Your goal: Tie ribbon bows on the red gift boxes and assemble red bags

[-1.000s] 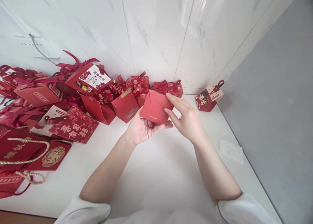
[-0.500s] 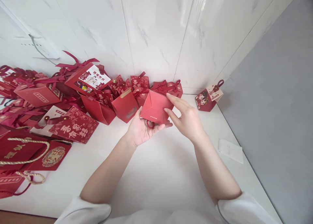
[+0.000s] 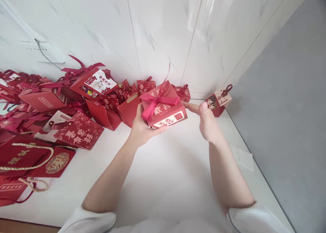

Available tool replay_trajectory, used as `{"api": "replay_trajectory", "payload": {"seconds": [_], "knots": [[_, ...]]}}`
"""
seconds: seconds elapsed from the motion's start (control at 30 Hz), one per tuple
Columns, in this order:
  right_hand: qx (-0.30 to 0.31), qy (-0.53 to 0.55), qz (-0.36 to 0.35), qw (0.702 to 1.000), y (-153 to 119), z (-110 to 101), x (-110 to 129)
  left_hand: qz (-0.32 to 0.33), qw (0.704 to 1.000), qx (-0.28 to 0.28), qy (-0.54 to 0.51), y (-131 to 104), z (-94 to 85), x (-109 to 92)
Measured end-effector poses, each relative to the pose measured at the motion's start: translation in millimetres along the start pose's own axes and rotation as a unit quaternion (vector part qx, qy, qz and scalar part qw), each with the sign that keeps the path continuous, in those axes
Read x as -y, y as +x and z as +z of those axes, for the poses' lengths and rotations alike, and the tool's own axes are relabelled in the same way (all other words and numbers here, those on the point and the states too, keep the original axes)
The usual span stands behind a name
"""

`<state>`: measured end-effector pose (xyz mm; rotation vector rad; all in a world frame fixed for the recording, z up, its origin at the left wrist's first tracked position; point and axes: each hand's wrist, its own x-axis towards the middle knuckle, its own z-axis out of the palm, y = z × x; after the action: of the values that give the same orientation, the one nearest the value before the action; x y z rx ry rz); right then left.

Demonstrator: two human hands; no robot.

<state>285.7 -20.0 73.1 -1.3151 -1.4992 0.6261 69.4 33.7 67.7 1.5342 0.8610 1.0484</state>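
Observation:
A red gift box with a dark pink ribbon bow is held up above the white table. My left hand is closed around its left side and underside, with fingers along the lower edge. The box's bow side faces up, and a pale printed label shows on its front face. My right hand is at the box's right side, index finger stretched toward it and thumb apart. The fingertip is at the box's edge; whether it touches I cannot tell. The other right fingers are mostly hidden.
Many red gift boxes and bags crowd the left, among them a patterned red box and a bag with a rope handle. A small red and cream box stands alone at the right by the wall. A white paper lies near the table's right edge.
The box has been turned from its plain underside to its bow side. My left hand now wraps its left side; my right hand has drawn away to the right.

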Motion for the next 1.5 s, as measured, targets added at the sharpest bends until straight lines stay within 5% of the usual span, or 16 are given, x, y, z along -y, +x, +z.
{"api": "replay_trajectory", "payload": {"seconds": [0.17, 0.33, 0.57, 0.7, 0.87, 0.93, 1.1, 1.2, 1.3, 1.5], "knots": [[-0.012, 0.108, 0.072, 0.991, 11, -9, -21, 0.066, 0.993, -0.078, 0.066, -3, 1.2, -14], [0.003, 0.157, 0.158, 0.975, 33, 5, -77, 0.117, 0.983, -0.092, 0.109, -7, 2.0, -6], [0.042, 0.111, 0.167, 0.979, 24, 76, -162, 0.096, 0.978, -0.119, 0.143, -41, -10.0, 28], [0.051, 0.113, 0.150, 0.981, 14, 84, -176, 0.019, 0.983, -0.158, 0.094, -64, -20.3, 52], [0.052, 0.108, 0.124, 0.985, 12, 83, -180, -0.052, 0.949, -0.271, 0.155, -78, -15.7, 88], [0.048, 0.105, 0.117, 0.986, 12, 85, -182, -0.108, 0.945, -0.234, 0.202, -85, -13.8, 88], [0.036, 0.123, 0.116, 0.985, 18, 87, -189, -0.234, 0.914, 0.083, 0.320, -112, -18.9, 62], [0.026, 0.142, 0.123, 0.982, 21, 86, -192, -0.273, 0.888, 0.101, 0.356, -115, -25.7, 57], [0.018, 0.149, 0.125, 0.981, 23, 85, -194, -0.227, 0.889, 0.032, 0.397, -102, -38.1, 56], [0.013, 0.160, 0.122, 0.979, 25, 86, -194, 0.010, 0.906, -0.084, 0.414, -48, -56.0, 24]]}}
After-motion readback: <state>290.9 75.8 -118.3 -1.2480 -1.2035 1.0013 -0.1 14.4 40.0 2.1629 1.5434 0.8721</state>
